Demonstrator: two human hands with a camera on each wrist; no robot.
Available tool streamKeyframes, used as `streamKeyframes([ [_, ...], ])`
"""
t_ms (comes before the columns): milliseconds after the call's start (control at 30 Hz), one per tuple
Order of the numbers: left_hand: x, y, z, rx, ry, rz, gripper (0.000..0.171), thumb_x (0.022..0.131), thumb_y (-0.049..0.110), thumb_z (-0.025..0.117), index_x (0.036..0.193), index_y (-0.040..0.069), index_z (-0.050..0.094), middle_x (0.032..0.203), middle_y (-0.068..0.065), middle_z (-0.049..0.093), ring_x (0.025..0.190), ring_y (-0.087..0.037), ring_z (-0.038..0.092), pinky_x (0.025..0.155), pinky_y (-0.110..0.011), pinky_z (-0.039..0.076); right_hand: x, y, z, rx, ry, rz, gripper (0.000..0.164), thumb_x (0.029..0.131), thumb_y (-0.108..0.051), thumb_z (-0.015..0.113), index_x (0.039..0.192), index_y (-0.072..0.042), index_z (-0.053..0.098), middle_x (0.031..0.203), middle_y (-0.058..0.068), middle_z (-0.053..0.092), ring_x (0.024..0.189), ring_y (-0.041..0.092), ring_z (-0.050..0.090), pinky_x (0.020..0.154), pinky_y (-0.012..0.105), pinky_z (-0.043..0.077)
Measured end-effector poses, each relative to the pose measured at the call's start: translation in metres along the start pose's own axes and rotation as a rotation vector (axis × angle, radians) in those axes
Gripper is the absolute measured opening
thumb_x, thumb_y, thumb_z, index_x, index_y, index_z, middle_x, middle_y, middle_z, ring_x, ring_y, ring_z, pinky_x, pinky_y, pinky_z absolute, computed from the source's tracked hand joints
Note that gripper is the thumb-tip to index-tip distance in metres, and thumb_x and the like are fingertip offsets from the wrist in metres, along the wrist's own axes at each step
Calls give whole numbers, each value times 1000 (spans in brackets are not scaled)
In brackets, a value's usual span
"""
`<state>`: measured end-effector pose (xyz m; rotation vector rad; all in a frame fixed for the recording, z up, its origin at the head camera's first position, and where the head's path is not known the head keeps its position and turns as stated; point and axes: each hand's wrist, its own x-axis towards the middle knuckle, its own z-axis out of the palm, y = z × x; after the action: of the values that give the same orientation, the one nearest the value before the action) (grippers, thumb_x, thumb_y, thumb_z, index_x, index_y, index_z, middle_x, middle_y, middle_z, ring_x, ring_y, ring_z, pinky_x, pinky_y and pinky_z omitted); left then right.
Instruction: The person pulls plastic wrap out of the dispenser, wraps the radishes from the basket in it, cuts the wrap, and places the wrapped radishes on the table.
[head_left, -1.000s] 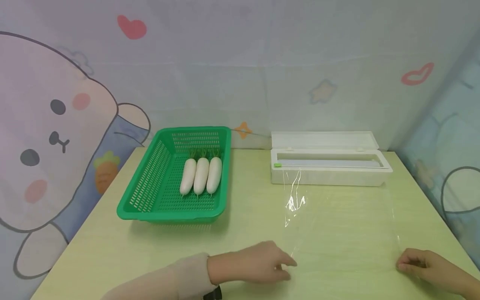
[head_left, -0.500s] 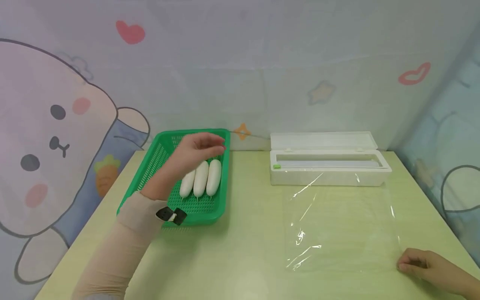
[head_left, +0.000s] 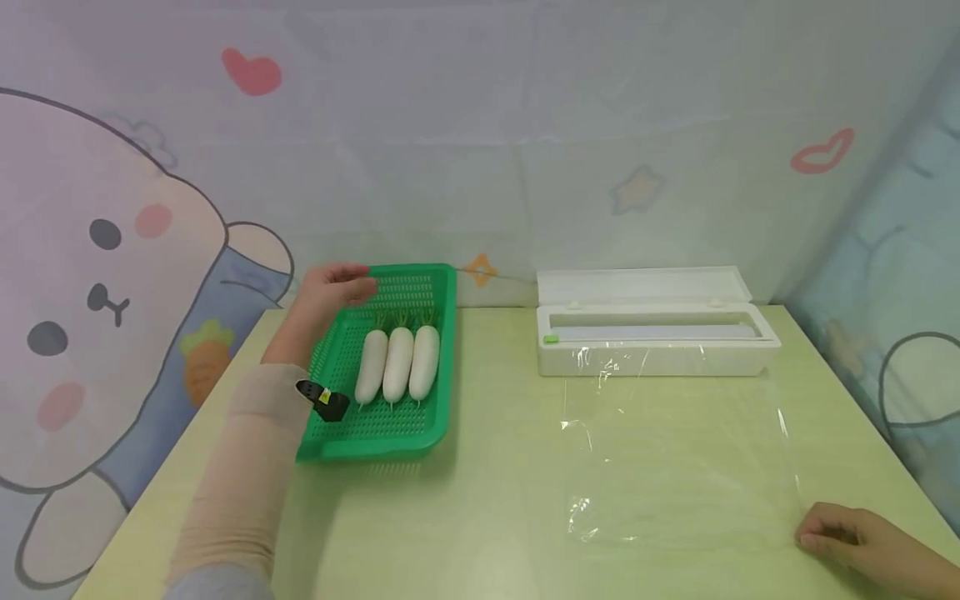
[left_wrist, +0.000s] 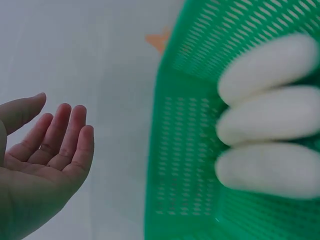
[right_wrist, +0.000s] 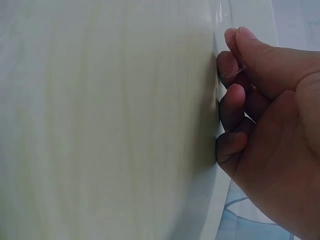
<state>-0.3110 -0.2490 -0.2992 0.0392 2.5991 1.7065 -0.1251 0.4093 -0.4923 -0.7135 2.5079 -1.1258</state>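
Note:
My left hand (head_left: 330,292) is held over the far left part of a green plastic basket (head_left: 448,367), its fingers relaxed and nothing in them. In the left wrist view its loosely bent fingers (left_wrist: 70,142) appear apart from the basket wall. Three white radishes (head_left: 398,367) with short green tops lie side by side in the basket. At the table's right, my right hand (head_left: 870,542) pinches a corner of clear plastic wrap (head_left: 675,467) between thumb and forefinger. The wrap stretches over the table from a white dispenser box (head_left: 652,361).
The dispenser's lid (head_left: 645,286) stands open at the back, and a small green slider (head_left: 551,339) sits at its left end. A pale green table (head_left: 502,500) carries everything. Behind it hangs a printed cloth (head_left: 420,150) with cartoon figures.
My left hand has left the wrap's near left corner, passed over the radishes and moved further left over the basket. The wrap's left side has settled lower. My right hand keeps its place.

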Motion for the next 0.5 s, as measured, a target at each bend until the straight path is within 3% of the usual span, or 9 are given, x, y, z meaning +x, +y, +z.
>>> streamKeyframes([
  [167, 13, -30, -7, 95, -25, -169, 57, 100, 22, 53, 149, 3, 32, 148, -20, 40, 133, -36, 42, 109, -44, 35, 0, 1, -1, -1, 6, -20, 17, 97, -1, 52, 94, -15, 61, 84, -13, 60, 72, 5, 51, 58, 22, 38],
  [300, 21, -50, -10, 173, -46, -299, 56, 100, 20, 51, 149, 1, 30, 147, -23, 39, 132, -36, 44, 106, -44, 39, 1, -1, -1, 23, -6, -11, 17, 97, -1, 51, 94, -14, 61, 83, -11, 60, 71, 6, 51, 58, 22, 38],
  [500, 26, -78, -5, 254, -116, -381, 56, 100, 17, 51, 147, -4, 30, 150, -27, 31, 130, -39, 45, 105, -46, 40, -1, -2, -2, 26, -22, 28, 16, 98, -3, 50, 93, -13, 61, 83, -11, 60, 71, 6, 49, 58, 21, 34],
])
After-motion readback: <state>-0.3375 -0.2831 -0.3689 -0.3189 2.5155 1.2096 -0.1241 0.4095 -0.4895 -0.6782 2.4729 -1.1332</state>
